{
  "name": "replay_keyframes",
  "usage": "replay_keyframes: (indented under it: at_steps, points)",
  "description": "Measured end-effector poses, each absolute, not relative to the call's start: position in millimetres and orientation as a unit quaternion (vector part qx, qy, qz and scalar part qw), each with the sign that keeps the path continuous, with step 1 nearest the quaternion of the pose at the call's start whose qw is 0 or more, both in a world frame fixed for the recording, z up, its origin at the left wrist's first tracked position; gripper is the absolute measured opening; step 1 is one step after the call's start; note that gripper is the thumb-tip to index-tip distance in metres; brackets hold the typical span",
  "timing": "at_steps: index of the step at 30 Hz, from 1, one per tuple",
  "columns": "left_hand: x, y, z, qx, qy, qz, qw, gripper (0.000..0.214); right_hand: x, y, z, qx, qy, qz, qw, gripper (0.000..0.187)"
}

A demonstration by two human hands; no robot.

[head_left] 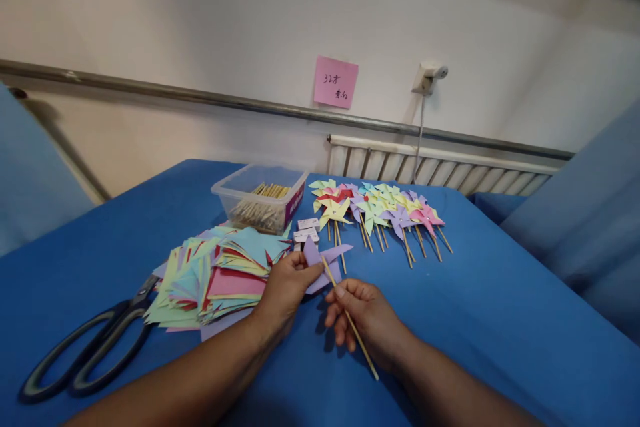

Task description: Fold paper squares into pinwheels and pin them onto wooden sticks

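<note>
A lilac paper pinwheel (316,279) is held over the front middle of the blue table, its back side facing me. My left hand (285,287) is closed, thumb and fingers pinching the pinwheel by its left side near the centre. The wooden stick (361,341) crosses the back of the pinwheel and slants down to the right. Around its upper part, my right hand (367,313) is closed, the thumb pressed against the wood and the lower fingers curled loosely. Whatever joins stick and paper is hidden from this side.
Left of my hands lies a pile of coloured cut paper (235,280), with large dark-handled scissors (107,340) beside it. Behind stands a clear plastic box (235,205) of sticks. Small boxes (307,232) sit near it. Several assembled pinwheels (399,219) lie at the back right.
</note>
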State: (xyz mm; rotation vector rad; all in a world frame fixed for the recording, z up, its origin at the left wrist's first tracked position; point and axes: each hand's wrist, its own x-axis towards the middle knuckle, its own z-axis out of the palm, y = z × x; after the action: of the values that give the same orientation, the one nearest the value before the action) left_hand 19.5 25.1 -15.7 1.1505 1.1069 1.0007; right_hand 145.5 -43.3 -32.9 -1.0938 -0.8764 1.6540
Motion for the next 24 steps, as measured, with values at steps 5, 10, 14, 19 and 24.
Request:
replay_keyframes:
  at_steps: [5, 10, 14, 19, 24]
  points:
    - [20.4, 23.3, -12.9, 0.478, 0.458, 0.436, 0.609, 0.027, 147.2, -42.7, -29.9, -0.457, -0.341, 0.676, 0.466, 0.043]
    - [20.0, 21.6, -10.8, 0.459, 0.449, 0.445, 0.624, 0.027, 147.9, -44.3, -27.2, -0.445, -0.327, 0.683, 0.477, 0.04]
    - [20.0, 20.5, -9.2, 0.45, 0.451, 0.447, 0.628, 0.025, 148.2, -44.6, -25.8, -0.446, -0.324, 0.683, 0.48, 0.038]
    - [19.9, 21.9, -11.4, 0.458, 0.442, 0.439, 0.634, 0.025, 148.5, -45.0, -23.8, -0.445, -0.322, 0.687, 0.477, 0.039]
    - [19.9, 21.8, -11.3, 0.454, 0.457, 0.442, 0.623, 0.025, 148.9, -43.9, -28.4, -0.45, -0.33, 0.677, 0.479, 0.035]
